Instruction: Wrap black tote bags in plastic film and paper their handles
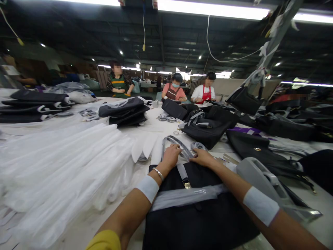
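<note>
A black handbag (179, 225) lies in front of me, with a gold clasp (186, 184) and a strip of clear plastic wrap (187, 197) across its front. Its handle (183, 147), wrapped in grey film, arches up at the far edge. Curled at the left side of the handle is my left hand (171, 155), its fingertips partly hidden. My right hand (204, 157) pinches near the handle's right end. Just behind the right hand sits a coil of wrapped strap (199, 146).
White plastic sleeves (65, 166) spread over the left. Black bag stacks (125, 111) stand farther back, with more black bags (208, 128) at right. A grey tape dispenser (262, 180) is by my right forearm. Several co-workers (174, 91) are across the table.
</note>
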{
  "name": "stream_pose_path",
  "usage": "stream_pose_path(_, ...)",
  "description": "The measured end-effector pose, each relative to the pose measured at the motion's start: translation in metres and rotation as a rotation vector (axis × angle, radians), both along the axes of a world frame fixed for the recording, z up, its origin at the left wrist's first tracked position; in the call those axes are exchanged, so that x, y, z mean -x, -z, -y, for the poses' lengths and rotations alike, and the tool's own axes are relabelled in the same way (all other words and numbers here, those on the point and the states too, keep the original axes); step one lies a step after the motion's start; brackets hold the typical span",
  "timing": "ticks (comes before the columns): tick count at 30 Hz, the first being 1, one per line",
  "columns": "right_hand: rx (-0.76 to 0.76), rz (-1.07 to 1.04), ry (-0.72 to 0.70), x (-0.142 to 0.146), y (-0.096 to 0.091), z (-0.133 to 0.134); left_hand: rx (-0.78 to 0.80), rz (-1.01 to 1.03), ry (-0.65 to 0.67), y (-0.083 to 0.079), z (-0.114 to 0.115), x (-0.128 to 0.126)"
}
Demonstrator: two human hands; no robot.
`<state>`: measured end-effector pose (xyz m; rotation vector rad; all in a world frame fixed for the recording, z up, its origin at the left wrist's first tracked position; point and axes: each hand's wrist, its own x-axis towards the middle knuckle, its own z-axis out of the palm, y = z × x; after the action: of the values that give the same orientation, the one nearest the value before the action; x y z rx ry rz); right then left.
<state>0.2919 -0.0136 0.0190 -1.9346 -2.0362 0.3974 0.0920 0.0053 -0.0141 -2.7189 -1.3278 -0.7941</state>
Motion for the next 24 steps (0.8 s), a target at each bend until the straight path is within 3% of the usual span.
stream_pose_path(3,-0.021,-0.136,0.004,-0.004,0.003,0.003,-0.008,0.135,0.076,0.001,0.002,-0.005)
stream_pose_path(6,-0.078,-0.269,-0.012,-0.007,0.001,0.013,0.091,0.306,0.163,0.003,0.003,-0.011)
stream_pose_path(13,-0.077,-0.893,-0.167,-0.008,-0.005,0.029,0.237,0.392,0.239,0.011,-0.001,-0.017)
stream_pose_path(19,-0.131,-0.941,-0.193,-0.010,0.001,0.026,0.192,0.436,0.216,0.000,0.003,-0.012)
stream_pose_path(24,-0.448,-0.792,-0.045,-0.008,0.001,0.024,0.115,0.402,0.154,-0.009,0.010,-0.009)
